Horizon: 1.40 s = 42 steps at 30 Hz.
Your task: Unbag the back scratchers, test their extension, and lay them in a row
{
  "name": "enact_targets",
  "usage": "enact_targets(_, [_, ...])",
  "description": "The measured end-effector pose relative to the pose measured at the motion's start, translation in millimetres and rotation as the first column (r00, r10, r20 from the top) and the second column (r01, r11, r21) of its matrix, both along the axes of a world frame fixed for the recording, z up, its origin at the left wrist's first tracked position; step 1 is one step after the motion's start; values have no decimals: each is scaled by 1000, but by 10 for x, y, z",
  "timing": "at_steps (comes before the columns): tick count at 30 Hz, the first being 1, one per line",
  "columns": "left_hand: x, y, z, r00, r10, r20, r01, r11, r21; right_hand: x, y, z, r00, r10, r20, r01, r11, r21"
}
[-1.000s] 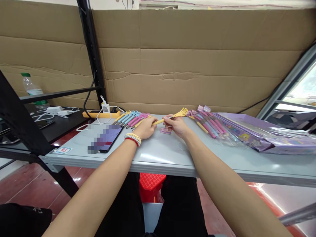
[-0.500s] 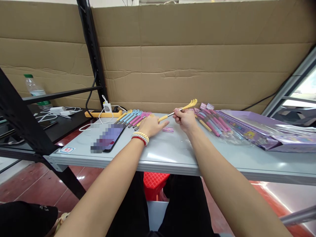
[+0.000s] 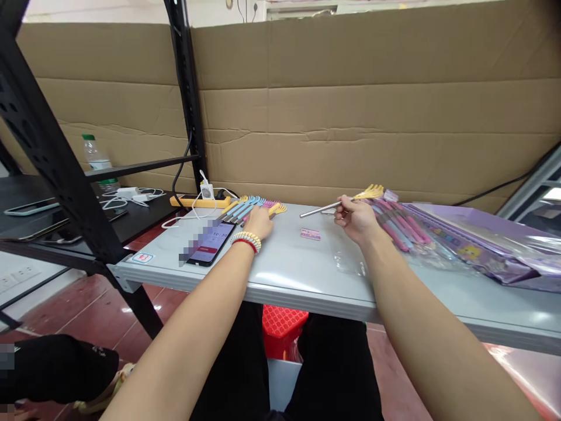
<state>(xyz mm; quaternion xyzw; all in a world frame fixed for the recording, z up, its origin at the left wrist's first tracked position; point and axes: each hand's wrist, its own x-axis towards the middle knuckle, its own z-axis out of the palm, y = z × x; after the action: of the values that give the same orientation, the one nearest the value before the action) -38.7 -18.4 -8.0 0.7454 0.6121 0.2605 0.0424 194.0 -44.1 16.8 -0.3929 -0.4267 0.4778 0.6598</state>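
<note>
My right hand (image 3: 356, 219) is closed around a yellow back scratcher (image 3: 370, 192), near its claw-shaped head. Its bare metal rod points left above the table. My left hand (image 3: 259, 223) is closed at the near end of a row of back scratchers (image 3: 242, 209) in yellow, blue and pink. A short yellow handle sleeve (image 3: 274, 208) shows at its fingertips, beside a yellow claw head; the fingers are partly hidden. Between my hands lies a small pink-purple card (image 3: 310, 234). Wrapped back scratchers (image 3: 405, 225) in clear plastic lie right of my right hand.
A phone (image 3: 210, 244) lies left of my left forearm. Behind it are a yellow power strip (image 3: 175, 201) and white cables. A purple box (image 3: 495, 248) in plastic is at the right, and a clear wrapper (image 3: 348, 263) lies near my right wrist. Cardboard (image 3: 350, 105) stands behind the table.
My right hand has moved right with the back scratcher, whose rod now shows bare without its yellow handle. My left hand has left the rod and reaches to the row.
</note>
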Motion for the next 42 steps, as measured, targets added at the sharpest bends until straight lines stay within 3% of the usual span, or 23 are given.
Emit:
enact_targets(6, [37,17,-36,981,33,-192,-16,996,88,-106,38,-100,985,69,156,-68,998,-15])
enact_targets(10, [63,77,-82,972,28,-231,-5,995,97,-188,31,-123,974,62,216,-56,998,-34])
enact_targets(24, [23,-7,-13,987,-22,-161,22,1000,2,-239,-9,-127,965,73,253,-68,997,-32])
enact_targets(26, [6,-1,6,995,-3,-104,6,1000,28,-232,-5,-126,967,90,238,-85,996,-30])
enact_targets(28, [-25,23,30,996,67,60,-72,993,98,-227,-3,-121,969,100,225,-97,995,-23])
enact_targets(31, [-86,76,67,883,202,424,-300,937,177,-232,-12,-100,974,101,202,-101,995,-9])
enact_targets(34, [-128,120,87,724,246,644,-438,886,155,-273,-50,-66,981,86,172,-87,996,-1])
enact_targets(38, [-135,146,86,640,216,737,-424,900,104,-448,-105,-18,984,93,153,-95,995,7])
enact_targets(42, [-134,151,98,539,263,800,-357,932,-66,-772,-38,41,947,141,290,-99,983,-152])
